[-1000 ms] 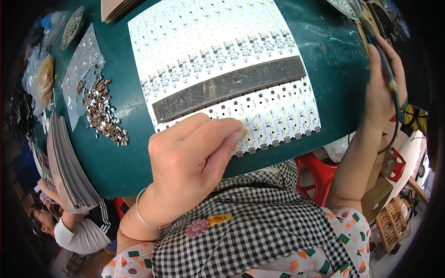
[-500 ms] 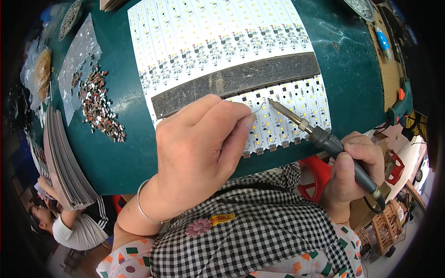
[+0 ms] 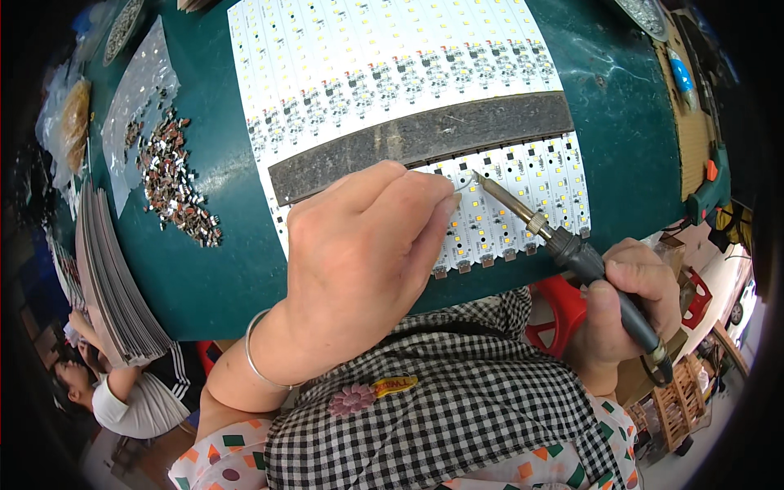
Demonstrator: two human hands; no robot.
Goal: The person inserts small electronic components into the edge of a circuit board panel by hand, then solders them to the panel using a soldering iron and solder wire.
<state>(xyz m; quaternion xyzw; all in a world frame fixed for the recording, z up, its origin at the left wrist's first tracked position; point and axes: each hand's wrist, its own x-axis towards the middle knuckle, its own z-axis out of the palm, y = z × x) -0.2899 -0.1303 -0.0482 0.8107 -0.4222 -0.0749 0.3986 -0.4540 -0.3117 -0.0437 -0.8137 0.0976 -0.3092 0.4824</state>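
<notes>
At the counter's (image 3: pixel 621 147) left, the small parts (image 3: pixel 173 180) lie heaped, apart from your hands. Your left hand (image 3: pixel 359 245) keeps its grip pinched on a thin wire (image 3: pixel 467 186), held over the boards (image 3: pixel 384 49) in front of you, just below the dark bar (image 3: pixel 425 135) lying across them. The change is farther right: the iron (image 3: pixel 572 251) has come in over the boards, its tip right by the wire; I cannot tell whether they touch. Your right hand (image 3: pixel 629 302), out by the counter's right side a second ago, has its grip wrapped round the handle. Both hands now seem to work one spot.
</notes>
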